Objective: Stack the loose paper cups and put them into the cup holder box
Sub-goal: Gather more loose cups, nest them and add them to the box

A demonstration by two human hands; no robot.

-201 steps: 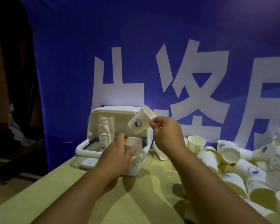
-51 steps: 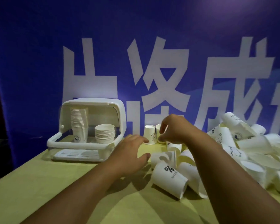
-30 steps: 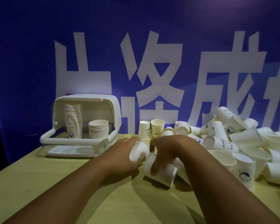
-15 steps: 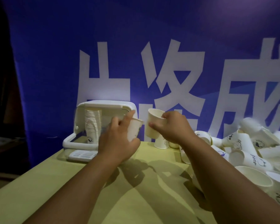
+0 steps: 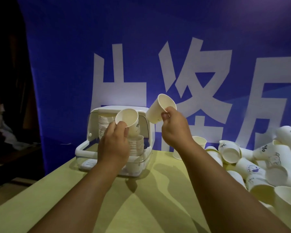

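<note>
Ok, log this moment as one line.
left hand: holds cup above short stack in cup holder box | right hand: holds second cup, tilted | loose cups: piled right on table

On the table (image 5: 141, 207), the cup holder box (image 5: 149, 132) stands left; loose cups (image 5: 252, 169) lie right.

white cup holder box (image 5: 84, 148) open at the front, tall cup stack (image 5: 104, 126) inside left, short stack (image 5: 137, 146) inside right, printed cup (image 5: 128, 121) tilted in left hand (image 5: 114, 143) over short stack, plain cup (image 5: 160, 109) tilted in right hand (image 5: 175, 130), loose cups (image 5: 259, 162) heaped far right
</note>
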